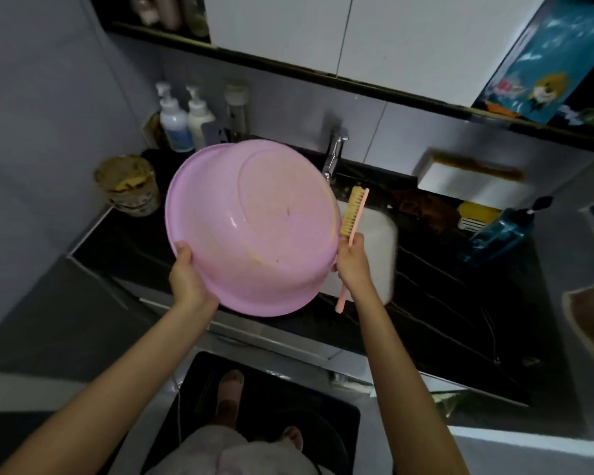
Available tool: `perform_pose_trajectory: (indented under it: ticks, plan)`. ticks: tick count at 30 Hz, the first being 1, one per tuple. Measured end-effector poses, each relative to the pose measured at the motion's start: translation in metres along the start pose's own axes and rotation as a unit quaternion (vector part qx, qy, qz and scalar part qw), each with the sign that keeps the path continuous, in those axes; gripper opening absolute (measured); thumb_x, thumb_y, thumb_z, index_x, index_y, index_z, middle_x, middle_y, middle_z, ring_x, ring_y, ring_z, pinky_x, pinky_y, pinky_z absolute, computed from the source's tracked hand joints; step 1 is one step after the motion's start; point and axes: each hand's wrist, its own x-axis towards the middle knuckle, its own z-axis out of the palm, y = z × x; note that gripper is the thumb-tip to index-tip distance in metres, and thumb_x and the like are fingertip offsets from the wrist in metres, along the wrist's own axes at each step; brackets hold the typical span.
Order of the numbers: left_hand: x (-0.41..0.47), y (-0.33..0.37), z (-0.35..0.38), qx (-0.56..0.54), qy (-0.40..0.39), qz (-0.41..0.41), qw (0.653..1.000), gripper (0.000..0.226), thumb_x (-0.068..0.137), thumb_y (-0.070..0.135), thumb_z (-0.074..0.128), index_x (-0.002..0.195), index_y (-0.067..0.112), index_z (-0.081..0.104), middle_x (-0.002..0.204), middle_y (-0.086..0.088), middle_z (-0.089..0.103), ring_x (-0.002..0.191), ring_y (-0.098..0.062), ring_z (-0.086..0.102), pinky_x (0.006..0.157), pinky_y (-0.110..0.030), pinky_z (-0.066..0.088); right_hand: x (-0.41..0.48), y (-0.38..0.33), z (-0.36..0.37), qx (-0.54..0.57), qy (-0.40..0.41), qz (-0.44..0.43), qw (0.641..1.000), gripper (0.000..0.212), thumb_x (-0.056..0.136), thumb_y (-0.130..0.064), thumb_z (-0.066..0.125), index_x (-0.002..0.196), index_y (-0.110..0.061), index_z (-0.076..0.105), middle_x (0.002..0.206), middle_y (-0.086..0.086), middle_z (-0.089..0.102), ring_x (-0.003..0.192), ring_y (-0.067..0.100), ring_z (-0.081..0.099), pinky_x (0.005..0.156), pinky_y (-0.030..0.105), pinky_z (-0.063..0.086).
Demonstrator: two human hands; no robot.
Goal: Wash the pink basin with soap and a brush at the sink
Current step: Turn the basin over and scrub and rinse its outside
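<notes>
1. Underfoot lies a black mat (264,406).
2. Your left hand (189,272) grips the pink basin (254,228) by its rim, underside facing you, above the sink (381,241).
3. Your right hand (352,258) clasps the brush (352,214), its bristles just beside the basin.
4. Behind stands the faucet (335,156).

A pale pink basin (254,228), flecked with yellowish marks, and a brush (351,214) with salmon-pink handle and tan bristles. The table (460,303) is black with thin pale veins, the sink (378,241) white, and a bottle (498,234) near the table's right edge translucent blue.
</notes>
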Motion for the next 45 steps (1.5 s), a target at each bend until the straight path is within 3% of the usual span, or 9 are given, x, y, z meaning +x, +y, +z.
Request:
perform_pose_trajectory:
  ticks: [7, 11, 18, 21, 25, 31, 37, 42, 45]
  plan:
    - [0.026, -0.026, 0.017, 0.038, 0.075, -0.064, 0.994, 0.042, 0.098, 0.033, 0.044, 0.126, 0.003, 0.053, 0.119, -0.011, 0.059, 0.090, -0.023, 0.056, 0.080, -0.032, 0.046, 0.005, 0.007, -0.009, -0.093, -0.060, 0.009, 0.994, 0.039, 0.101, -0.043, 0.029, 0.126, -0.015, 0.039, 0.104, 0.001, 0.053, 0.087, 0.020, 0.054, 0.073, 0.031, 0.042]
    - [0.035, -0.053, 0.043, 0.048, 0.085, -0.114, 0.989, 0.045, 0.098, 0.030, 0.045, 0.132, 0.000, 0.047, 0.127, -0.015, 0.056, 0.108, -0.031, 0.057, 0.089, -0.039, 0.048, 0.009, 0.021, -0.028, -0.130, -0.070, 0.028, 0.989, 0.040, 0.101, -0.041, 0.030, 0.127, -0.013, 0.040, 0.112, 0.007, 0.055, 0.091, 0.021, 0.052, 0.077, 0.031, 0.041]
    - [0.045, -0.087, 0.079, 0.105, -0.031, -0.243, 0.964, 0.044, 0.101, 0.040, 0.036, 0.132, 0.009, 0.043, 0.125, -0.012, 0.053, 0.118, -0.034, 0.051, 0.098, -0.051, 0.043, 0.035, 0.030, -0.055, -0.215, -0.048, 0.048, 0.974, 0.041, 0.099, -0.038, 0.036, 0.130, -0.014, 0.049, 0.124, 0.014, 0.058, 0.109, 0.032, 0.055, 0.084, 0.034, 0.042]
    - [0.060, -0.086, 0.078, 0.330, -0.068, -0.231, 0.912, 0.052, 0.092, 0.028, 0.057, 0.133, 0.003, 0.038, 0.132, -0.009, 0.047, 0.121, -0.031, 0.047, 0.093, -0.041, 0.047, 0.050, 0.027, -0.057, -0.244, -0.032, 0.077, 0.966, 0.039, 0.097, -0.036, 0.040, 0.130, -0.019, 0.053, 0.127, 0.012, 0.058, 0.113, 0.033, 0.055, 0.090, 0.036, 0.043]
    - [0.100, -0.064, 0.079, 0.593, -0.087, 0.024, 0.800, 0.088, 0.078, 0.019, 0.070, 0.147, 0.016, 0.015, 0.148, -0.012, 0.014, 0.136, -0.032, 0.021, 0.111, -0.040, 0.023, 0.075, 0.018, -0.059, -0.259, -0.031, 0.107, 0.960, 0.050, 0.095, -0.037, 0.043, 0.140, -0.014, 0.043, 0.140, 0.013, 0.049, 0.127, 0.032, 0.046, 0.102, 0.036, 0.037]
    - [0.141, -0.052, 0.106, 0.715, -0.331, 0.090, 0.609, 0.105, 0.051, 0.074, 0.052, 0.142, 0.026, 0.032, 0.149, -0.007, 0.017, 0.139, -0.024, 0.023, 0.114, -0.037, 0.016, 0.116, 0.008, -0.047, -0.336, -0.076, 0.123, 0.931, 0.044, 0.098, -0.028, 0.040, 0.142, -0.026, 0.042, 0.143, 0.008, 0.047, 0.128, 0.030, 0.046, 0.102, 0.033, 0.037]
    - [0.152, -0.081, 0.106, 0.678, -0.322, 0.087, 0.655, 0.112, 0.043, 0.081, 0.038, 0.139, 0.025, 0.032, 0.147, -0.004, 0.018, 0.138, -0.021, 0.025, 0.114, -0.040, 0.020, 0.153, -0.006, -0.002, -0.354, -0.037, 0.074, 0.932, 0.034, 0.096, -0.029, 0.047, 0.127, -0.024, 0.060, 0.124, 0.010, 0.063, 0.113, 0.031, 0.057, 0.090, 0.032, 0.043]
    - [0.159, -0.091, 0.102, 0.686, -0.309, 0.121, 0.648, 0.108, 0.046, 0.079, 0.036, 0.140, 0.024, 0.034, 0.147, -0.004, 0.020, 0.138, -0.019, 0.025, 0.112, -0.046, 0.023, 0.150, 0.005, 0.001, -0.269, -0.232, 0.019, 0.935, 0.029, 0.093, -0.016, 0.055, 0.120, -0.015, 0.066, 0.120, -0.004, 0.065, 0.109, 0.014, 0.060, 0.096, 0.030, 0.046]
    - [0.159, -0.090, 0.103, 0.679, -0.312, 0.108, 0.655, 0.109, 0.044, 0.078, 0.038, 0.140, 0.027, 0.032, 0.147, -0.002, 0.018, 0.139, -0.017, 0.023, 0.113, -0.045, 0.020, 0.167, 0.021, -0.026, -0.260, -0.192, 0.058, 0.944, 0.022, 0.092, -0.011, 0.056, 0.103, -0.005, 0.073, 0.123, -0.006, 0.063, 0.109, 0.020, 0.061, 0.095, 0.037, 0.048]
